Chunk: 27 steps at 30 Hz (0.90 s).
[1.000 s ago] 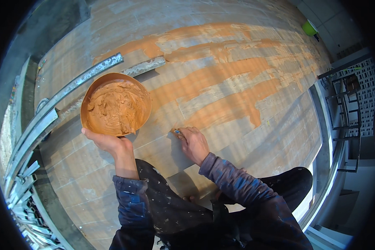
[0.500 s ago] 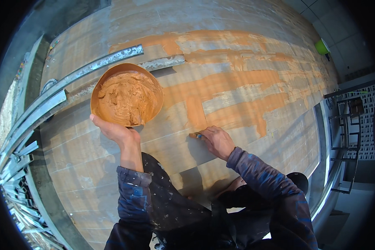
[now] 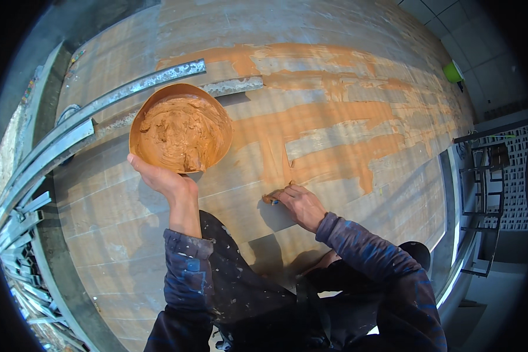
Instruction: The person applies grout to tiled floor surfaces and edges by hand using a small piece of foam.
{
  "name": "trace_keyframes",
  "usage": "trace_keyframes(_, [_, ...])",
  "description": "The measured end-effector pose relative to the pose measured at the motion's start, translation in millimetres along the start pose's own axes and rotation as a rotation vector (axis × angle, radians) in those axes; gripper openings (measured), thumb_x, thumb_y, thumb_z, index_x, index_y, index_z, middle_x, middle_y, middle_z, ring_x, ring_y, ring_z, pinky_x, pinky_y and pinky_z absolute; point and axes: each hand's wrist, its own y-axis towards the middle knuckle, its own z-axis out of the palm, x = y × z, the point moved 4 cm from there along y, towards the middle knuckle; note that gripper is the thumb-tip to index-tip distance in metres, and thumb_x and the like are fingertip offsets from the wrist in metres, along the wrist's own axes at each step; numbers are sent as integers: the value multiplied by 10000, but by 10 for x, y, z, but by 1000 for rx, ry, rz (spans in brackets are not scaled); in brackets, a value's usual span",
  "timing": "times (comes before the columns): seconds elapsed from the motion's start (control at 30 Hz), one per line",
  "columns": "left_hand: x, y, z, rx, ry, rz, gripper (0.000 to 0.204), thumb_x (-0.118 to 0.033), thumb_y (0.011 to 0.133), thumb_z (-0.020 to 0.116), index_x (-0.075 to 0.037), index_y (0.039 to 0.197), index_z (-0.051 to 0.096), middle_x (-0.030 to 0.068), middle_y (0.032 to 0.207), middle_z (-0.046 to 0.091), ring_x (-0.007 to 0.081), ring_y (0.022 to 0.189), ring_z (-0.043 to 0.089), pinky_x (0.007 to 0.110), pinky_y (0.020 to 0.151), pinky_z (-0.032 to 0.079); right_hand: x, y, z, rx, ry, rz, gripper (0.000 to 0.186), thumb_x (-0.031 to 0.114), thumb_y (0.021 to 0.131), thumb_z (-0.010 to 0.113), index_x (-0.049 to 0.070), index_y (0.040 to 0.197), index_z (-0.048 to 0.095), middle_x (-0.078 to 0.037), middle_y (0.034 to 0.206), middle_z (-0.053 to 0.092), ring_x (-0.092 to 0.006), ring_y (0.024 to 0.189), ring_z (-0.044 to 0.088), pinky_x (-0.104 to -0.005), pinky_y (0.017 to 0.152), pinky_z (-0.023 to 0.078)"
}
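Note:
My left hand (image 3: 166, 186) holds a wide round orange bowl (image 3: 136, 126) from below, thumb on its near rim; thick orange paste (image 3: 179, 129) fills much of it. My right hand (image 3: 299, 202) is closed on a small scraper (image 3: 269, 198) smeared with orange, low over the tiled floor (image 3: 334, 211), just below a patch of orange spread (image 3: 273, 158); whether the blade touches the floor I cannot tell. Broad uneven orange bands cover the plank-like tiles ahead. My dark, paint-spotted legs are folded beneath my arms.
Long metal profiles (image 3: 152, 76) lie behind and left of the bowl, with a heap of metal pieces (image 3: 23, 246) along the left edge. A green bucket (image 3: 452, 73) stands far right back. A dark metal frame (image 3: 481, 214) and a pale block lattice wall (image 3: 516, 193) are at the right.
The view has shifted, so bowl and floor sit further right and higher than a second ago. My right hand with the scraper has drawn slightly toward me over the last half second.

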Motion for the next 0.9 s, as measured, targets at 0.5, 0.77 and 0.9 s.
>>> trace_keyframes(0.5, [-295,-531,-577,-36,-39,49,692,-587,1110,316,-50,1530,433,144,1538,500,303,1418,504,457,1173,447,854,-415,238,-230,324,515,291,-16,851,658,-7,1139,698,-197,1014,670,-399,960,660,-463,834,544])
trace_keyframes(0.77, [-758,-158,-1197,-69,-50,121,706,-618,1105,273,-91,1553,417,127,1562,489,315,1451,476,472,1194,428,946,149,775,-279,-220,610,184,85,853,700,-7,1012,705,-167,1049,651,-353,905,652,-445,780,573])
trace_keyframes(0.9, [-953,40,-1544,-58,-54,244,734,-641,1099,245,-97,1563,409,126,1578,476,316,1460,468,483,1196,429,1735,794,1549,-266,-124,432,187,66,813,713,-14,981,691,-165,1049,662,-374,938,665,-463,768,591])
